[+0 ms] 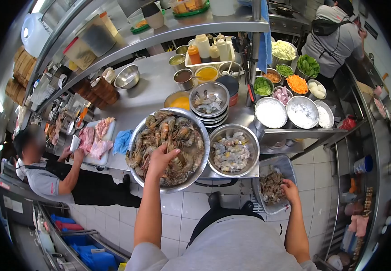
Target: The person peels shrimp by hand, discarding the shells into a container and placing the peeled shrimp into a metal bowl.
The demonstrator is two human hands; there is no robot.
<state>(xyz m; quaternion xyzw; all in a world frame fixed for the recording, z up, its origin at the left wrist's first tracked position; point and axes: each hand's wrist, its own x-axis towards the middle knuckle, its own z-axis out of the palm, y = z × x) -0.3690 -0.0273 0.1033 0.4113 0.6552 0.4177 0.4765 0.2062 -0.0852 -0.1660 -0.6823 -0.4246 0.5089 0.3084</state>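
A wide metal bowl (137, 174) heaped with whole brown shrimp stands at the counter's front edge. My left hand (161, 160) is in this bowl, its thumb and fingers closed round a shrimp (177, 161). To its right, a smaller metal bowl (253, 161) holds peeled grey shrimp (233, 152). Lower right, a grey plastic bin (287, 168) contains shrimp heads and shells (271, 187). My right hand (290, 190) is at the bin's right side, fingers bent over the shells; what it holds, if anything, is hidden.
At left, a co-worker (53, 174) cuts raw meat on a white board (109, 135). Another person (335, 38) stands at upper right. Stacked bowls (210, 97), sauce bottles (203, 47) and vegetable bowls (298, 84) stand behind. A metal shelf (159, 38) crosses overhead.
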